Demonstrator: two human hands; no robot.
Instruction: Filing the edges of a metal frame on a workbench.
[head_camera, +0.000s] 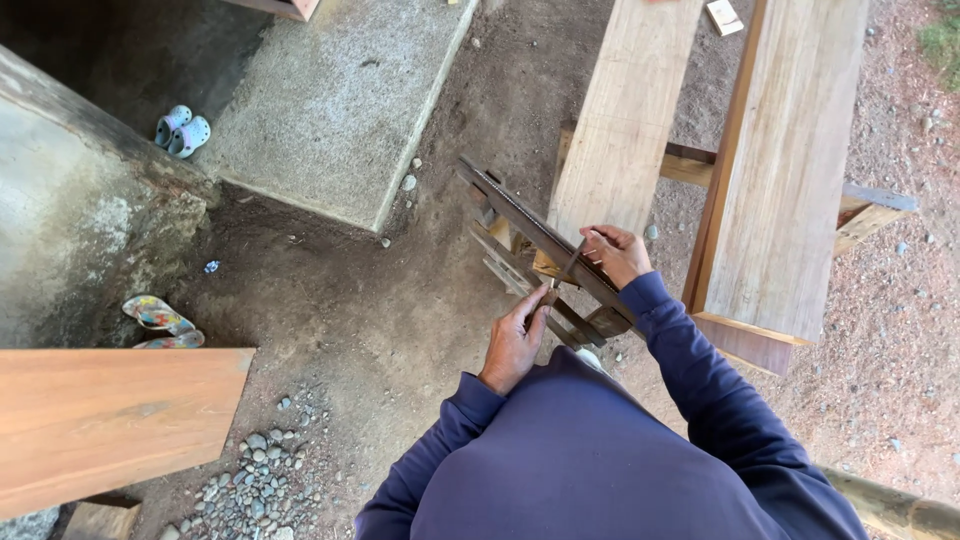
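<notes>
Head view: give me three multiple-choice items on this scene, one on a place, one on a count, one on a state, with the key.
1. Where do the pale clogs lie?
A. On the wide plank
B. Upper left, beside the concrete slab
C. On the gravel at right

2. How many light planks rest on the supports ahead of the person?
A. Two
B. Four
C. One

3. How does the right hand stand?
A. Flat and empty on the ground
B. Inside a pocket
C. Closed on a thin rod-like tool over the dark wooden frame

Key: B, the clogs sit by the slab's left edge; A, two planks lie side by side; C, the fingers grip the tool while the left hand steadies the frame.
</notes>
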